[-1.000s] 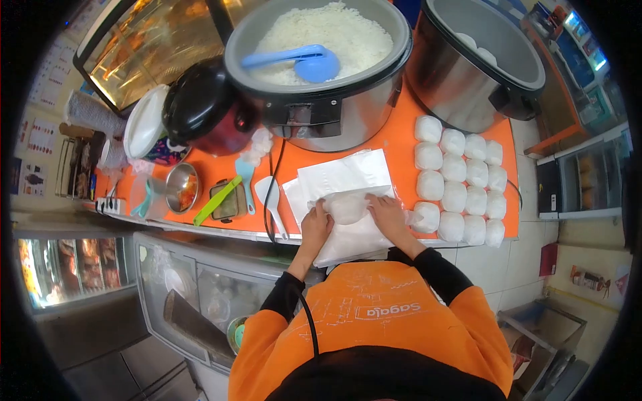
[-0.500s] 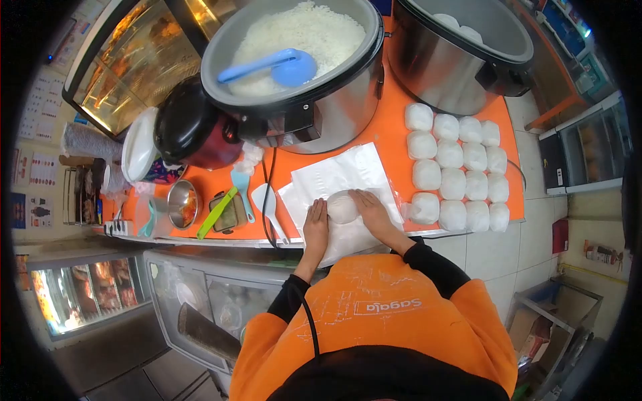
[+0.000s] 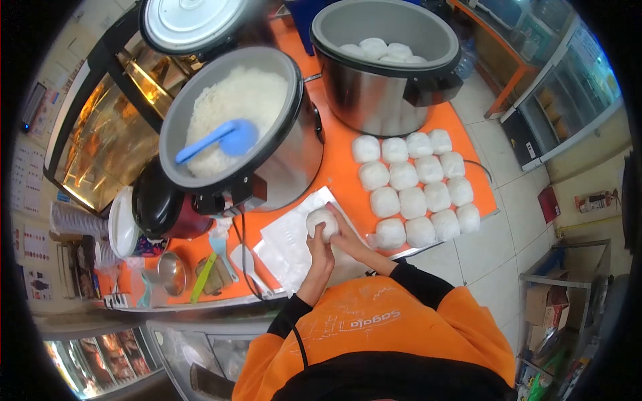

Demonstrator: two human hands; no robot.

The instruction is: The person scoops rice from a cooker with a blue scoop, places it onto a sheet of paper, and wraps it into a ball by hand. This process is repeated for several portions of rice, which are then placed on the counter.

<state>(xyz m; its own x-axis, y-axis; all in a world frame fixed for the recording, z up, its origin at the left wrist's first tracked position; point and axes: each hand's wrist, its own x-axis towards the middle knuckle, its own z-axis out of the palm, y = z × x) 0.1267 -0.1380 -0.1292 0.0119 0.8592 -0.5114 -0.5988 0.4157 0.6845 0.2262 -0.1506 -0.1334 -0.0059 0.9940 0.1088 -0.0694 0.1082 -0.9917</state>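
Between both hands I hold a round white wrapped rice bundle [image 3: 322, 220] above the white wrapping sheets [image 3: 284, 237]. My left hand [image 3: 321, 252] curls around its near left side, thumb up against it. My right hand [image 3: 345, 232] grips the right side, its fingers partly hidden behind the bundle. To the right, similar wrapped rice bundles [image 3: 403, 176] sit in rows on the orange tabletop [image 3: 338, 160]. A blue scoop [image 3: 237, 137] rests on cooked rice [image 3: 264, 93] inside the open rice cooker [image 3: 287, 160].
A second large pot [image 3: 374, 100] at the back holds several white bundles. On the left are a dark red cooker [image 3: 164, 200], a metal bowl [image 3: 174, 273], green tongs [image 3: 203, 277], a white paddle [image 3: 251, 267] and a black cable [image 3: 245, 257]. A glass food cabinet [image 3: 100, 140] stands behind.
The bundle, pressed between my flat hands on the sheets before, is now gripped and lifted off them. My view has turned toward the right, showing more of the back pot.
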